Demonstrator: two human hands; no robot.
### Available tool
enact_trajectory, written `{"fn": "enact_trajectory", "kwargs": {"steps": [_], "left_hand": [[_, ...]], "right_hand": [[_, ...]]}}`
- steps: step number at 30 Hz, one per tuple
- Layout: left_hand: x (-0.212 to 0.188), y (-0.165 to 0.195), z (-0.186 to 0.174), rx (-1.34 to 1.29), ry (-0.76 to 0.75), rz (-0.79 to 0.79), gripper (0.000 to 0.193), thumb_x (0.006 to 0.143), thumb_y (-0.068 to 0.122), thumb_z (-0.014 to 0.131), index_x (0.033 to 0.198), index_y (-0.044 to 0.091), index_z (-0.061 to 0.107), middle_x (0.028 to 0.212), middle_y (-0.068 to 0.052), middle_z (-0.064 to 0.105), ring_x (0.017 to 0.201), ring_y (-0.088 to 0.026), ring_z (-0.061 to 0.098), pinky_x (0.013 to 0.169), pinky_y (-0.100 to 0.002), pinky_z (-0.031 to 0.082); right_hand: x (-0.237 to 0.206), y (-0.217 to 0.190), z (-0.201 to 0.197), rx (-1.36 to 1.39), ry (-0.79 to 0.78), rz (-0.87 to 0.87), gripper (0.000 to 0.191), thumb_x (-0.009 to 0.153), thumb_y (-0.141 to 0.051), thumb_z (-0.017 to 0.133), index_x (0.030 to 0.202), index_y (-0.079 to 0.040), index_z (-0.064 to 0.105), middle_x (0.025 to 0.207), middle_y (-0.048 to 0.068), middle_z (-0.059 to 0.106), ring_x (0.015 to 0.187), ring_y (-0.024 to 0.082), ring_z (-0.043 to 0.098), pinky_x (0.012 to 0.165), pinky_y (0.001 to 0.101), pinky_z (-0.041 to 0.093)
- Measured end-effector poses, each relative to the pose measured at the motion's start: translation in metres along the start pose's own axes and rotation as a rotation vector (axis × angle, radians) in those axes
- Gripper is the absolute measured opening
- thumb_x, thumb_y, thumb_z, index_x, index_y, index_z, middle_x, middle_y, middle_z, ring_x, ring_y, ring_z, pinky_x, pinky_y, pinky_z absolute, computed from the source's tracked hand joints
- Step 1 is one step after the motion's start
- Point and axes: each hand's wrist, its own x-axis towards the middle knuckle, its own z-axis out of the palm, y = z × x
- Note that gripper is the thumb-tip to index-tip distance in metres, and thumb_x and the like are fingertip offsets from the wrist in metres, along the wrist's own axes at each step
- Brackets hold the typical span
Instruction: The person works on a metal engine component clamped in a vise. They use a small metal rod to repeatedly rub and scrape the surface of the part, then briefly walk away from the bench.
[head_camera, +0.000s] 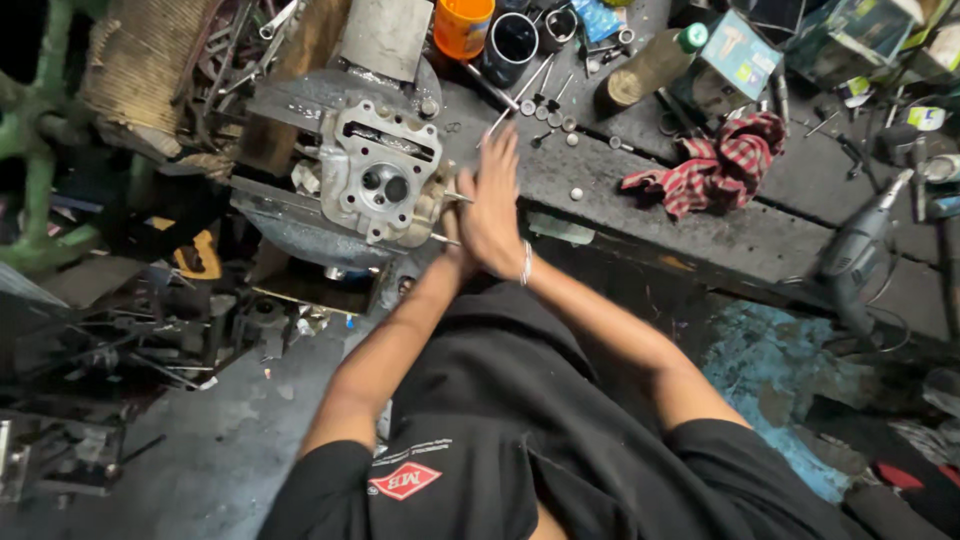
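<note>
while palms press flat together | right hand (492, 205) covers left hand (455, 250) | beside cylinder head (382, 180)

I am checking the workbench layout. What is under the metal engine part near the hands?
The engine part sits on a grey metal plate with a rounded block below. The contact surface is covered. The hands press together beside it.

The engine cylinder head (383, 180) was cast metal, pale grey and matt, with a grainy skin and darker oily patches. Beneath it, the workbench (640, 190) looked like rough, grimy dark wood or board. Right of the cylinder head lay a red checked cloth rag (715, 165), soft and crumpled. Above the head stood an orange plastic cup (462, 25), smooth and faintly glossy. Far right of it rested a power drill (860, 250) in dull grey plastic.
</note>
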Motion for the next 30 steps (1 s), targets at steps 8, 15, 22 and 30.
{"fn": "enact_trajectory", "kwargs": {"steps": [8,15,22,30], "left_hand": [[0.007,-0.001,-0.02,0.182,-0.146,0.049,0.076,0.106,0.055,0.026,0.168,0.016,0.003,0.177,-0.006,0.003,0.164,-0.025,0.007,0.132,-0.046,0.01],[-0.063,-0.04,-0.03,-0.126,0.198,-0.133,0.084,0.111,0.067,0.019,0.154,-0.004,0.023,0.165,-0.021,0.033,0.158,-0.035,0.023,0.128,-0.045,0.014],[0.007,0.013,0.01,0.365,-0.212,0.115,0.077,0.108,0.059,0.029,0.168,0.015,0.01,0.177,-0.01,0.009,0.165,-0.028,0.009,0.134,-0.048,0.011],[-0.028,-0.019,-0.005,0.22,-0.019,0.159,0.077,0.108,0.054,0.03,0.165,0.006,0.01,0.173,-0.015,0.012,0.16,-0.032,0.014,0.131,-0.047,0.014]], "right_hand": [[-0.028,0.008,0.028,-0.025,-0.005,0.045,0.073,0.109,-0.03,0.043,0.165,0.0,0.006,0.173,0.027,0.0,0.16,0.045,-0.003,0.127,0.0619,0.001],[0.048,0.042,0.008,-0.124,0.11,-0.083,0.067,0.114,-0.037,0.034,0.166,-0.002,0.008,0.173,0.025,-0.008,0.16,0.043,-0.011,0.129,0.0605,-0.006],[-0.047,-0.021,-0.003,0.13,-0.032,-0.122,0.072,0.111,-0.036,0.038,0.167,-0.004,0.005,0.174,0.024,-0.01,0.162,0.043,-0.009,0.131,0.0553,-0.003],[0.014,0.036,0.024,-0.023,-0.036,-0.028,0.068,0.114,-0.035,0.032,0.165,0.001,0.006,0.173,0.028,-0.011,0.16,0.046,-0.012,0.128,0.0598,-0.005]]}}
